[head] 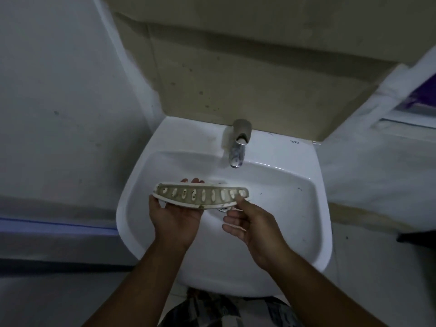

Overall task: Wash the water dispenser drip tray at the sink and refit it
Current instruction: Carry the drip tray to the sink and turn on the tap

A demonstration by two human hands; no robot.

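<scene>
The drip tray [200,195] is a curved white plastic piece with a row of oval slots and a grimy grey top. It is held level over the white sink basin [295,208]. My left hand [175,217] cups it from below at its left half, fingertips showing past its far edge. My right hand [247,223] pinches the tray's right end with thumb and forefinger, the other fingers loosely curled below. The chrome tap [238,147] stands behind the tray; no water shows.
The sink drain [223,209] peeks out under the tray's front edge. A grey wall is at the left, a beige tiled panel behind the tap, and a white ledge with a window frame [405,119] at the right. Dim light throughout.
</scene>
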